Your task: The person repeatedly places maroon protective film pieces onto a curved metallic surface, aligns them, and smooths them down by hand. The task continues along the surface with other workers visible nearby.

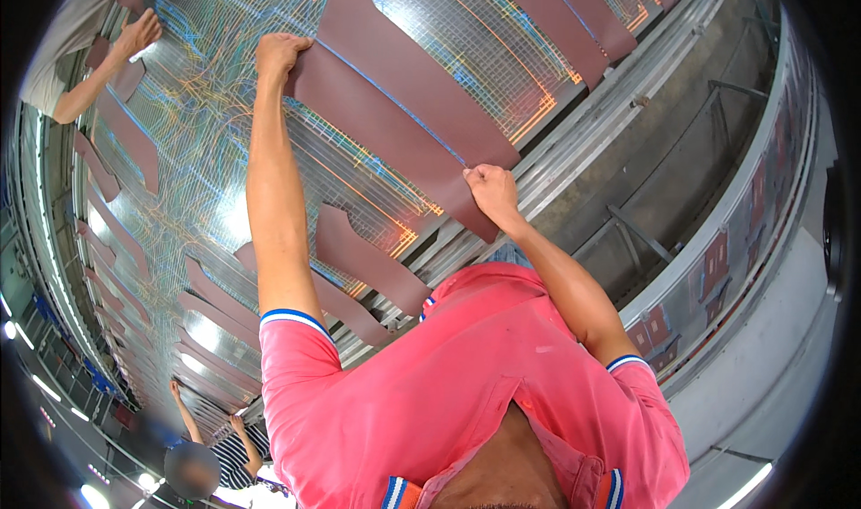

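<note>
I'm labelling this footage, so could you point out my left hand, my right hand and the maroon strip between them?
Left hand [282, 54]: head view, on the back of the hand.
Right hand [493, 189]: head view, on the back of the hand.
Maroon strip [381, 125]: head view, mid-surface.

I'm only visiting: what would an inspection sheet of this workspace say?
Surface: broad table covered in blue and orange lines, with bright glare patches.
Job's things: long, flat maroon panel, beside a second flat maroon panel, a narrow blue-marked gap between.
Clutter: more loose maroon pieces, spread along the table.
Hands: left hand curled at the first panel's far end; right hand at its near end.
Cables: nothing seen.
Surroundings: co-worker's hand, upper left; person in striped shirt, lower left.
</note>
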The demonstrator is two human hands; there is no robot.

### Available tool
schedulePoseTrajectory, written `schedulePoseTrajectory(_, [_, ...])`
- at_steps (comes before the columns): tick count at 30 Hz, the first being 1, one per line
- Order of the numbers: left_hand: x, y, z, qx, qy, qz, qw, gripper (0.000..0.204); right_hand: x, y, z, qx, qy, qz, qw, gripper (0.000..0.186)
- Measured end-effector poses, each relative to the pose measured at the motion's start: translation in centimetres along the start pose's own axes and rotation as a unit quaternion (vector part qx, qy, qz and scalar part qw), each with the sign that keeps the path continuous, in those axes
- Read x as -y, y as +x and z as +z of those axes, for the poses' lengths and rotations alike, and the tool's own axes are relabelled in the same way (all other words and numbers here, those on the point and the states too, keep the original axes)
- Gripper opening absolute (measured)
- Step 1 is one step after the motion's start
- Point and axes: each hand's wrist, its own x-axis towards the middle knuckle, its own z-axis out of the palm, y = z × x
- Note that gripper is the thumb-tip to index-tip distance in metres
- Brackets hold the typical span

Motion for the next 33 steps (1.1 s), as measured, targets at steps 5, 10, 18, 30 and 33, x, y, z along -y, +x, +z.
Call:
schedulePoseTrajectory(5, [0.0, 0.0, -0.2, 0.015, -0.030, 0.000, 0.999, 0.020, 0.4, 0.0, -0.3, 0.003, -0.026, -0.009, 1.000, 0.033])
schedulePoseTrajectory(10, [-0.5, -0.4, -0.3, 0.013, -0.030, 0.002, 0.999, 0.020, 0.1, 0.1, 0.2, -0.021, -0.014, -0.010, 1.000, 0.033])
schedulePoseTrajectory(18, [-0.6, -0.6, -0.3, 0.011, -0.017, -0.007, 1.000, 0.021, 0.1, 0.2, 0.2, -0.018, -0.029, -0.018, 0.999, 0.034])
schedulePoseTrajectory(30, [0.4, 0.5, 0.2, -0.005, 0.036, -0.017, 0.999, 0.027, 1.1, 0.0, -0.2, 0.001, -0.051, -0.020, 0.999, 0.030])
schedulePoseTrajectory(33, [0.6, 0.2, 0.0, -0.011, 0.034, -0.022, 0.999, 0.025, 1.2, 0.0, -0.3, 0.006, -0.049, -0.023, 0.999, 0.030])
